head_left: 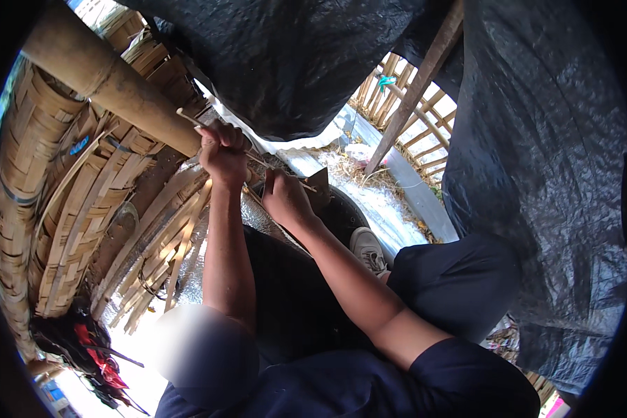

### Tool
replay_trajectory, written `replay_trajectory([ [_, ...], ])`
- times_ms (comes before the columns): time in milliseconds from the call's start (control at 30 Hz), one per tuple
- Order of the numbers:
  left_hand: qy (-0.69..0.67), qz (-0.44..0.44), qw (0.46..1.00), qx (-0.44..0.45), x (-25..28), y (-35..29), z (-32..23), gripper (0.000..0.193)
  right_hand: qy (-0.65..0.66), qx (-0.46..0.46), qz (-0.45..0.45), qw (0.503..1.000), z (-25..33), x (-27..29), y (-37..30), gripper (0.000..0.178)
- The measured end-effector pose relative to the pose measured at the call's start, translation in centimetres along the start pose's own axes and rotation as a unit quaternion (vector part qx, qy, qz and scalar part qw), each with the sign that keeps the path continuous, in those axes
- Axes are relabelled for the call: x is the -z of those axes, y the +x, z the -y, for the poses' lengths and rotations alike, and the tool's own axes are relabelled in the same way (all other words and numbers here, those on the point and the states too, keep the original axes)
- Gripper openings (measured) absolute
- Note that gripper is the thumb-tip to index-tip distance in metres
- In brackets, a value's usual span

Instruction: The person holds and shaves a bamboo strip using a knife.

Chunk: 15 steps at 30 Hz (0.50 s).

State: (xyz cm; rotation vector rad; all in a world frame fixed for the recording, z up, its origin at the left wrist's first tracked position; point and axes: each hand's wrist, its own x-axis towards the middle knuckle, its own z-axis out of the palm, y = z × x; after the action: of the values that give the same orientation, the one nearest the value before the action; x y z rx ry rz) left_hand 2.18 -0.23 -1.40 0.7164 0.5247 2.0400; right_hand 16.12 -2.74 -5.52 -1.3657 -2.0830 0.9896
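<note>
My left hand [224,152] is closed in a fist round a thin pale stick [189,116], which looks like bamboo. Its blunt end sticks out past my thumb, up and to the left. The stick slants down to the right, toward my right hand [287,200], which is closed with its fingertips at the stick. Beyond the right hand a short pale length of stick [308,187] shows. Just right of it is a dark, flat, angular piece [319,191], like a blade; whether my right hand grips it is hidden.
A thick bamboo pole [111,80] crosses at upper left, above woven bamboo panels [66,230]. Split bamboo strips [177,244] lie left of my arms. Black plastic sheeting [536,174] hangs overhead and right, near a slanting wooden post [418,87]. My shoe [367,249] is below.
</note>
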Motion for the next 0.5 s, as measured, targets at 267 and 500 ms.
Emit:
replay_trajectory([
  [267, -0.053, 0.014, 0.998, 0.008, -0.4, 1.1, 1.7, 0.042, -0.106, -0.068, 0.050, 0.991, -10.4, -0.8, 0.4, 0.040],
  [500, -0.002, 0.019, 1.000, -0.012, -2.3, -0.6, 1.8, 0.036, -0.037, 0.022, -0.087, 0.995, -3.8, -1.0, -0.6, 0.033],
])
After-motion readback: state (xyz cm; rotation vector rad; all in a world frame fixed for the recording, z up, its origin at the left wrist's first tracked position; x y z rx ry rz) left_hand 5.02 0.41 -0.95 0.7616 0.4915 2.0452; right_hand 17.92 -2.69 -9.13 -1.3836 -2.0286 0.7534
